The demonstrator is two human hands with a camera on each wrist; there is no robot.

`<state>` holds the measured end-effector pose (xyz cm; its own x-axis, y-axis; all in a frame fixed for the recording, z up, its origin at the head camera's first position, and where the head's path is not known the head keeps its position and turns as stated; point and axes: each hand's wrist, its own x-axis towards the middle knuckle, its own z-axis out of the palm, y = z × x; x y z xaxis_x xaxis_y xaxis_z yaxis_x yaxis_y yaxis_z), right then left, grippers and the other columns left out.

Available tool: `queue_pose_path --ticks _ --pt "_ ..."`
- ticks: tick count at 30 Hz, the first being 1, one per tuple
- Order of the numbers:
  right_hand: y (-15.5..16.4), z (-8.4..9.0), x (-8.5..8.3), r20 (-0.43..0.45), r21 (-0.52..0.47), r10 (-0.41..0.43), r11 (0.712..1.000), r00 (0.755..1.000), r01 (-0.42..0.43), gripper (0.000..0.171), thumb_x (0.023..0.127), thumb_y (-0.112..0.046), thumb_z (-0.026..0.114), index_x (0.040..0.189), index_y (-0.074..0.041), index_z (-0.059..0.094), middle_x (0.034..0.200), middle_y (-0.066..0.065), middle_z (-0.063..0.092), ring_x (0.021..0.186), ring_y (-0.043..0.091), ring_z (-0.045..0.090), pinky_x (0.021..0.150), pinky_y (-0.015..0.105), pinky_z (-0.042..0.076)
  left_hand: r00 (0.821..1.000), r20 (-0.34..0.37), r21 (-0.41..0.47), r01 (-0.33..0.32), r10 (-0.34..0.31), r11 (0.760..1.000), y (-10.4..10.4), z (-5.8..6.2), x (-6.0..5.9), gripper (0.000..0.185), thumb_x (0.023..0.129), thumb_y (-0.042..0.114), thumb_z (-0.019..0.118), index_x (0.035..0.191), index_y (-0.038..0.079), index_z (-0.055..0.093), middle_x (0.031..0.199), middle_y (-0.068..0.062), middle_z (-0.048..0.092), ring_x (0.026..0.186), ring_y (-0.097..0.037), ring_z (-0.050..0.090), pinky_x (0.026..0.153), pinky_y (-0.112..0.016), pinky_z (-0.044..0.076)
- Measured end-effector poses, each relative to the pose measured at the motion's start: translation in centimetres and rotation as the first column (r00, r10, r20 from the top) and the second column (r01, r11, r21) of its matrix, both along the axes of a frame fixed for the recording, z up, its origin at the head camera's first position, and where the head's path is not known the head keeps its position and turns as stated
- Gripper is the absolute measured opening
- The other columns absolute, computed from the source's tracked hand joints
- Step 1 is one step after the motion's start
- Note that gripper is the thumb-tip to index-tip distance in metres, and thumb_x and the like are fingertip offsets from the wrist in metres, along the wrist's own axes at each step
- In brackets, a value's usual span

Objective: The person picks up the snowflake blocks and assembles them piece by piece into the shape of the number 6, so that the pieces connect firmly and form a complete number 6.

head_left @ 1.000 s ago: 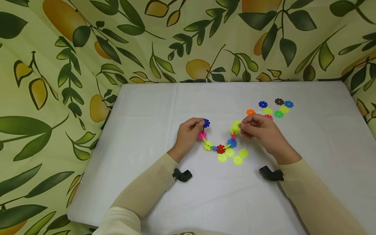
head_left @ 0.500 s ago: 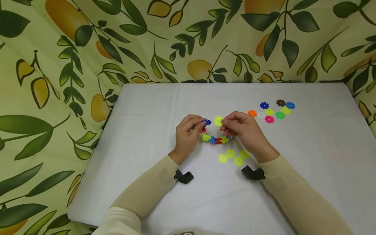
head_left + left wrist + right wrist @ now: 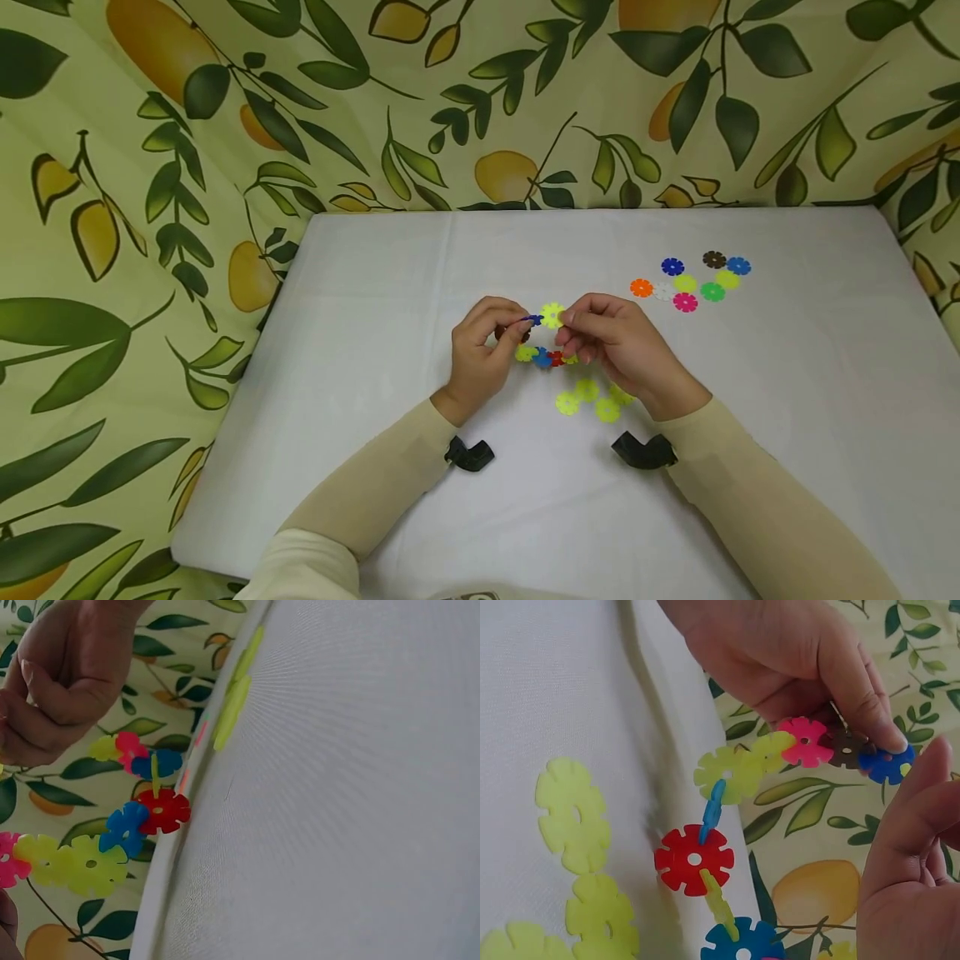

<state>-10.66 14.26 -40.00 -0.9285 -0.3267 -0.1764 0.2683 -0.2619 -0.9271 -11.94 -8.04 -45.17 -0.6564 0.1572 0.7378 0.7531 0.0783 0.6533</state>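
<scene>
A chain of toothed plastic discs [image 3: 546, 358] hangs in a loop between both hands above the white table [image 3: 375, 333]. My left hand [image 3: 519, 325] pinches the chain's blue end disc [image 3: 534, 319]. In the right wrist view a brown disc [image 3: 847, 748], a pink disc [image 3: 806, 741] and a red disc [image 3: 694, 859] follow that blue end disc [image 3: 885, 765]. My right hand [image 3: 566, 321] pinches the yellow end disc [image 3: 552, 314], close beside the blue one. Three loose yellow discs [image 3: 588, 400] lie on the table under the right hand.
Several loose discs in mixed colours [image 3: 690, 279] lie at the table's back right. Leaf-and-fruit patterned cloth [image 3: 150, 208] hangs behind and to the left. Black wrist mounts [image 3: 468, 454] sit at both cuffs.
Both hands have come together, the right moving left. The chain has lifted off the table, and its yellow and blue ends now nearly meet.
</scene>
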Motion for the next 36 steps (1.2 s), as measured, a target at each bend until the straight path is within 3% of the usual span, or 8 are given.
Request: queue_pose_path --ticks 11,16,19,23,27,31,34,36 --pt "-0.3 0.1 0.1 -0.095 0.090 0.036 0.996 0.995 -0.028 0.018 0.109 -0.003 0.062 0.097 0.009 0.065 0.083 0.014 0.071 0.066 0.019 0.065 0.061 0.025 0.057 1.000 -0.005 -0.010 0.028 -0.028 1.000 0.2 0.1 0.0 0.013 0.095 -0.016 0.074 0.098 -0.004 0.070 0.099 -0.016 0.067 0.075 -0.023 0.064 0.065 -0.030 0.053" --pt "0.0 0.3 0.1 -0.111 0.194 0.025 0.981 0.994 -0.003 0.029 0.113 -0.020 0.064 0.106 0.007 0.061 0.092 0.013 0.070 0.077 0.023 0.067 0.070 0.030 0.058 0.989 0.143 0.030 0.022 -0.026 0.999 0.0 -0.5 -0.3 0.008 0.101 -0.013 0.068 0.105 -0.006 0.068 0.099 -0.020 0.068 0.075 -0.027 0.065 0.067 -0.031 0.052" --pt "1.2 0.5 0.0 -0.129 0.233 -0.010 0.972 0.992 0.040 0.034 0.113 -0.027 0.065 0.112 0.006 0.061 0.096 0.012 0.068 0.084 0.026 0.067 0.076 0.033 0.057 0.946 0.323 0.089 -0.002 -0.027 0.996 -0.3 -0.8 -0.4 0.004 0.106 -0.008 0.062 0.110 -0.006 0.064 0.097 -0.020 0.069 0.078 -0.030 0.066 0.069 -0.028 0.051" --pt "3.7 0.4 -0.1 -0.176 0.193 -0.075 0.975 0.982 0.109 0.032 0.112 -0.023 0.067 0.114 0.008 0.061 0.100 0.012 0.068 0.088 0.027 0.066 0.080 0.032 0.057 0.833 0.546 0.185 -0.018 -0.087 0.983 -0.7 -0.9 -0.6 0.010 0.111 0.000 0.054 0.121 -0.004 0.054 0.105 -0.021 0.073 0.095 -0.040 0.069 0.079 -0.028 0.052" --pt "6.2 -0.6 0.0 -0.206 0.259 -0.096 0.954 0.974 0.149 0.029 0.111 -0.021 0.068 0.116 0.007 0.062 0.104 0.011 0.068 0.096 0.027 0.064 0.083 0.028 0.057 0.735 0.669 0.197 -0.035 -0.108 0.980 -0.8 -1.0 -0.9 0.030 0.111 0.007 0.059 0.137 -0.006 0.050 0.108 -0.017 0.075 0.103 -0.036 0.067 0.091 -0.031 0.053" --pt "8.0 -2.1 0.3 -0.202 0.450 -0.022 0.886 0.979 0.113 0.028 0.111 -0.022 0.068 0.123 0.003 0.063 0.113 0.014 0.069 0.102 0.028 0.063 0.085 0.026 0.055 0.693 0.718 0.131 -0.040 -0.067 0.991 -0.7 -1.1 -0.9 0.038 0.110 0.011 0.067 0.143 -0.005 0.057 0.106 -0.013 0.076 0.101 -0.031 0.067 0.092 -0.030 0.055" --pt "8.1 -3.0 0.4 -0.198 0.535 0.094 0.845 0.976 0.028 0.027 0.109 -0.019 0.071 0.127 0.000 0.066 0.119 0.016 0.069 0.105 0.029 0.063 0.085 0.026 0.056 0.683 0.728 0.109 -0.038 -0.054 0.993 -0.8 -1.1 -1.0 0.030 0.110 0.012 0.067 0.137 -0.001 0.065 0.106 -0.013 0.077 0.102 -0.032 0.067 0.092 -0.032 0.056" --pt "7.7 -3.6 0.4 -0.210 0.580 0.205 0.813 0.956 -0.046 0.027 0.106 -0.017 0.075 0.129 -0.002 0.068 0.121 0.014 0.069 0.108 0.030 0.063 0.088 0.028 0.055 0.679 0.732 0.107 -0.041 -0.051 0.993 -0.8 -1.1 -1.0 0.026 0.110 0.012 0.066 0.134 0.001 0.068 0.106 -0.014 0.077 0.102 -0.034 0.068 0.093 -0.034 0.056"
